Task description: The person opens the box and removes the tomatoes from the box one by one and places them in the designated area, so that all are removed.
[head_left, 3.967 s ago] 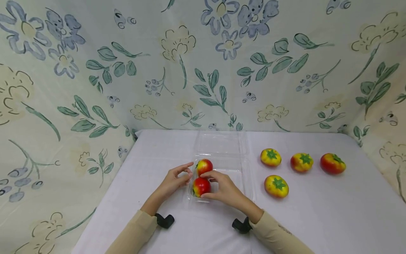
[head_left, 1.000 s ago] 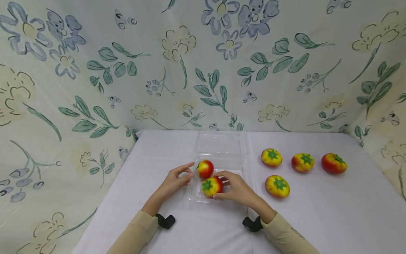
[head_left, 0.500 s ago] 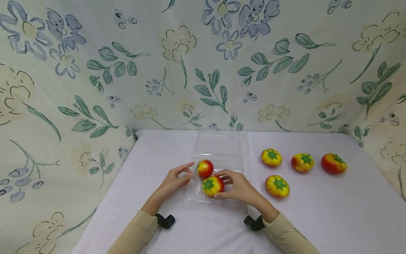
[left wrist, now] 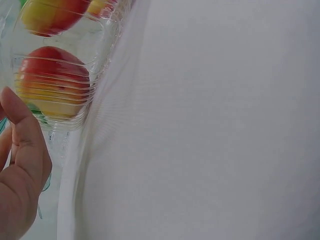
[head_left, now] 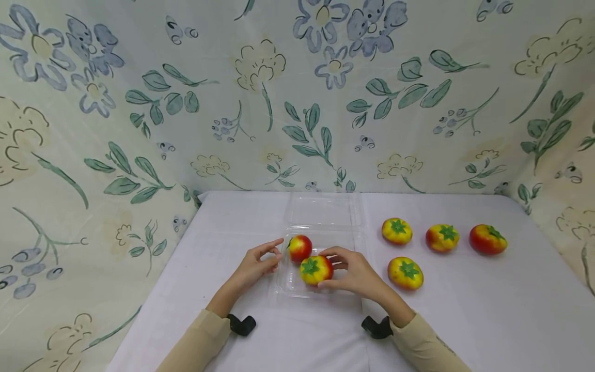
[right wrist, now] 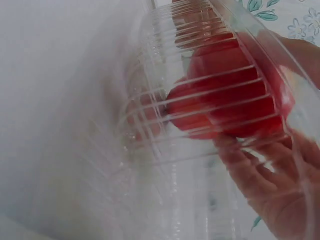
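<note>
A clear plastic clamshell box (head_left: 292, 293) lies with its lid folded back on the table. Inside, at the back left, a red-and-yellow persimmon (head_left: 300, 248) rests on its side, its green leaf cap towards the left. My right hand (head_left: 354, 271) grips a second persimmon (head_left: 315, 269) from its right side, thumb in front and fingers behind, cap facing up. Through the ribbed wall, the right wrist view shows red fruit (right wrist: 240, 95) above the fingers. My left hand (head_left: 255, 262) is beside the box's left wall, fingers loosely bent; whether it touches the wall I cannot tell.
To the right of the box lie several more persimmons: a yellow one (head_left: 396, 231), a red-yellow one (head_left: 442, 238) and a redder one (head_left: 488, 239) behind, and another yellow one (head_left: 405, 273) nearer. A floral cloth (head_left: 288, 103) hangs behind the white table (head_left: 223, 217).
The held persimmon has shifted right from the box's front left corner and turned, its leaf cap now facing up rather than left. Over the last second it edges slightly further right and back. The left hand stays put.
</note>
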Tool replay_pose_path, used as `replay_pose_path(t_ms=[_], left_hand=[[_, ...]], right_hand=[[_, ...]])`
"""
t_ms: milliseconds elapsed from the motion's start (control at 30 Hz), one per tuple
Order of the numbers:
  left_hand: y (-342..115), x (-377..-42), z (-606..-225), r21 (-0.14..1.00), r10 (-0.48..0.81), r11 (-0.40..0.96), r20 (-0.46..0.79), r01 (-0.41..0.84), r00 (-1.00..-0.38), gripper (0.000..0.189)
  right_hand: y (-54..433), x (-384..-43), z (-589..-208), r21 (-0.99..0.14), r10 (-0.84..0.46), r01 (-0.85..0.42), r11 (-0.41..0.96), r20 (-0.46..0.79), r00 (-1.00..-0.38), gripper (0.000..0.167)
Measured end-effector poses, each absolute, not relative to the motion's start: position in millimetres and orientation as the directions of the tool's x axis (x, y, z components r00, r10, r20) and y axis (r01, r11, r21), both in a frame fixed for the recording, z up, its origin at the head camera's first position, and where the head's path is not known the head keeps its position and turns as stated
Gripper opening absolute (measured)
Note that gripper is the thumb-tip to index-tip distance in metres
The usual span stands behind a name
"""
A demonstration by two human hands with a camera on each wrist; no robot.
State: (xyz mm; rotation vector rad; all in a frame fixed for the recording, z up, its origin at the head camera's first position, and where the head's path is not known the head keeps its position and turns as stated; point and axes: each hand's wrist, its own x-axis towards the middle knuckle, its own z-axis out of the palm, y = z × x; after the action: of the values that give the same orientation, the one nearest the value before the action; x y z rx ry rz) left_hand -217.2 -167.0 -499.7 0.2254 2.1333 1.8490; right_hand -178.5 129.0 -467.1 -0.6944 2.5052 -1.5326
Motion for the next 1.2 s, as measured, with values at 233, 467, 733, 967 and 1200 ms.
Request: replay_pose_path(t_ms=[233,467,733,967,1200], left_hand=[[-167,-216,-499,0.984,0.319,0.159,-0.124,-0.076,-0.940,0.054],[-167,-217,-502,0.989,0.318,0.130,-0.110,-0.071,-0.942,0.052],[-168,-217,-503,0.990,0.325,0.128,-0.093,-0.054,-0.941,0.052],[-167,-217,-502,0.988,0.318,0.144,-0.104,-0.060,-0.942,0.051],[-167,-216,-501,0.983,0.314,0.172,-0.117,-0.065,-0.942,0.052]], right_hand=[[136,-177,-466,-0.878,-0.427,-0.310,0.365,0.138,-0.894,0.060],[142,-177,-466,-0.883,-0.420,-0.318,0.345,0.158,-0.894,0.059],[148,-176,-461,-0.891,-0.392,-0.308,0.335,0.165,-0.905,0.060],[155,-179,-463,-0.891,-0.371,-0.308,0.333,0.177,-0.912,0.058],[162,-178,-460,-0.893,-0.349,-0.308,0.328,0.188,-0.918,0.058]])
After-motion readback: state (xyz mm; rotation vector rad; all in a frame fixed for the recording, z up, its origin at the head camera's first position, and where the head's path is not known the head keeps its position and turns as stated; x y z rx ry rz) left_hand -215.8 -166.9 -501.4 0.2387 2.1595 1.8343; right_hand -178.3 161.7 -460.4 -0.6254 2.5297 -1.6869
